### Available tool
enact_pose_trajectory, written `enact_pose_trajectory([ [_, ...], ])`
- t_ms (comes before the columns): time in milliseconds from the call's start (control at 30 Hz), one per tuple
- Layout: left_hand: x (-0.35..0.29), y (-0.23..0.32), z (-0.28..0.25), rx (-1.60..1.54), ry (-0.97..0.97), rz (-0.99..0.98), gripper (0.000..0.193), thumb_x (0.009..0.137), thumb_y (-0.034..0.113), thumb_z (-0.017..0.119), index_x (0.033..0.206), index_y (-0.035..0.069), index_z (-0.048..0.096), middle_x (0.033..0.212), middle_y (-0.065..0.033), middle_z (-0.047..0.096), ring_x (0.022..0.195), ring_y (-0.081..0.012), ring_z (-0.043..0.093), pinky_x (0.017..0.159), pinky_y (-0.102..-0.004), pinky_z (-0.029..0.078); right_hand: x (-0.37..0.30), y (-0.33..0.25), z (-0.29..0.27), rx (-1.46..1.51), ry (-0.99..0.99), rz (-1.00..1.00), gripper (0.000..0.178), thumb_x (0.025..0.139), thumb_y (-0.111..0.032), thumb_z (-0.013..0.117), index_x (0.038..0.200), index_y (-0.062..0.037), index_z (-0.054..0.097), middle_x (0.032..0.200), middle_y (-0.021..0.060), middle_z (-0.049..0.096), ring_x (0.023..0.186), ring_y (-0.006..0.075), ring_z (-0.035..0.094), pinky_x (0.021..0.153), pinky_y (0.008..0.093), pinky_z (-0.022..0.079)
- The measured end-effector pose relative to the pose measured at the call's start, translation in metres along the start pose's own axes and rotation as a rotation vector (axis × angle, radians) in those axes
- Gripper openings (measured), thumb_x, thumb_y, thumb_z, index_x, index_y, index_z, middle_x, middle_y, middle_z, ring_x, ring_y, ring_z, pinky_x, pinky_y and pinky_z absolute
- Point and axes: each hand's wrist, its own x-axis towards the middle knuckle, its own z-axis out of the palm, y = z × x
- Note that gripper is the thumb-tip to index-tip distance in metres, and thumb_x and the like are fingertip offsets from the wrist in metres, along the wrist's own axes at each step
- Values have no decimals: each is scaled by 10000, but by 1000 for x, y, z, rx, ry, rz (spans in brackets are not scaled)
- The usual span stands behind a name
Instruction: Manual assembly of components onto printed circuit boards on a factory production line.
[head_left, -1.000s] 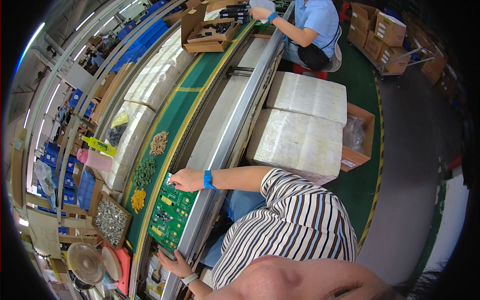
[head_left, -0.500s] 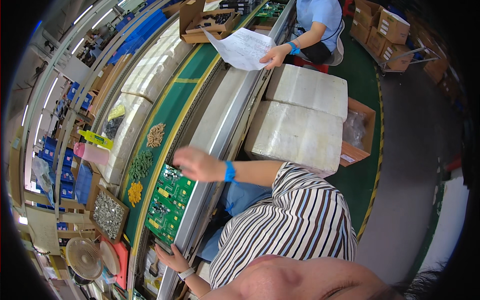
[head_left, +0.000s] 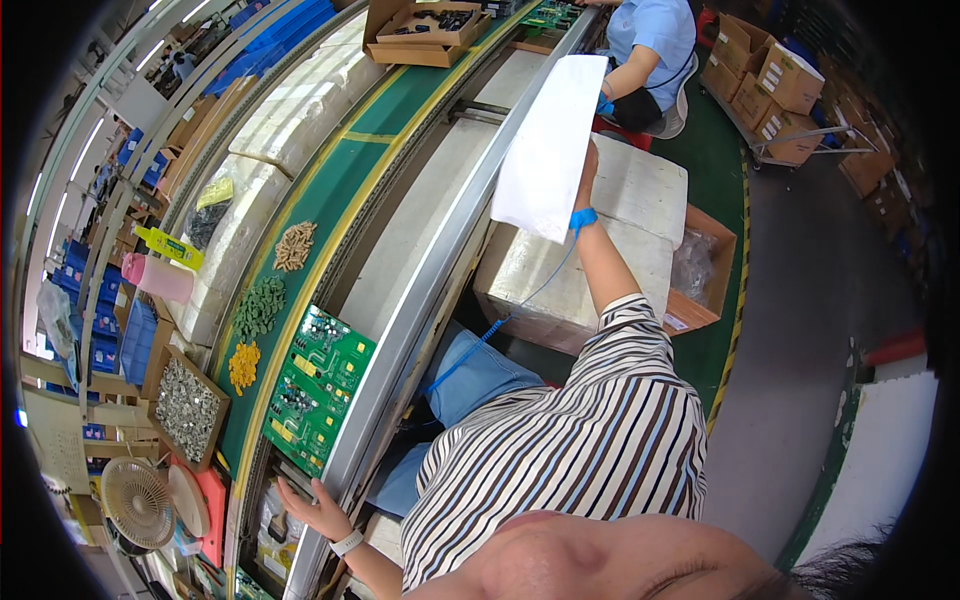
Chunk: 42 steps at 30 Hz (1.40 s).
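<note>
A white sheet of paper (head_left: 545,150) hangs over the line's metal rail, and my right hand (head_left: 589,178) grips its right edge. My right wrist wears a blue strap with a coiled cord; the fingers are partly behind the sheet. Down at the lower end of the green circuit board panel (head_left: 320,390), my left hand (head_left: 318,513) rests by the rail with fingers apart and nothing in it. The panel carries black, silver and yellow components. Beside it on the green belt lie piles of yellow parts (head_left: 243,368), green parts (head_left: 259,308) and tan parts (head_left: 294,246).
A co-worker in a blue shirt (head_left: 650,35) sits beyond the paper. White foam blocks (head_left: 570,285) stand right of the rail. A tray of small metallic parts (head_left: 187,408), a fan (head_left: 143,502) and a pink bottle (head_left: 160,279) are at the left.
The paper was in the co-worker's hand; now my right hand has it, having moved up and right from above the circuit board panel. My left hand stays near the panel's lower end.
</note>
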Motion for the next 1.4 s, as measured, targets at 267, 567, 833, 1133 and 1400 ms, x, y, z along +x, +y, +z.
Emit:
enact_pose_trajectory([
  [267, 16, 87, -12, -206, 15, 244, 489, 833, 121, 566, 1275, -1, 397, 1372, -158, 325, 1262, -329, 305, 1021, -442, 245, -44, -48, 0, 925, -246, 415, 259, 903, -172, 437, 972, 47, 556, 887, 124, 630, 753, 215, 635, 654, 300, 525],
  [567, 89, 236, -44, -478, 1, 1077, 587, 782, 294, 650, 1241, 9, 421, 1295, -279, 376, 1195, -436, 378, 986, -494, 301, -29, -269, -34, 447, -1820, -716, 107, 669, -77, 568, 695, 25, 550, 817, 128, 585, 732, 241, 563, 660, 303, 453],
  [833, 118, 259, 14, -480, -1032, 533, 412, 753, 179, 654, 1110, -2, 560, 985, -199, 621, 846, -310, 614, 754, -315, 473, -14, -306, 21, 331, -2040, -515, 130, 794, -120, 581, 812, 7, 600, 784, 60, 625, 700, 112, 556, 631, 252, 448],
  [1133, 140, 193, 34, -1153, -721, -176, 188, 863, 78, 525, 970, -66, 578, 872, -75, 635, 727, -100, 576, 679, -235, 462, -1, -207, 43, 1203, -1358, 298, 449, 916, -346, 450, 1222, -18, 453, 1167, 69, 542, 1035, 143, 532, 881, 275, 427],
  [1400, 144, 181, 33, -1288, -566, -284, 216, 864, 72, 531, 1015, -81, 551, 924, -107, 631, 768, -135, 599, 710, -254, 474, -49, -224, 29, 1033, -1339, -58, 805, 827, -597, 455, 1339, 5, 301, 1305, 92, 439, 1181, 193, 442, 970, 321, 344],
])
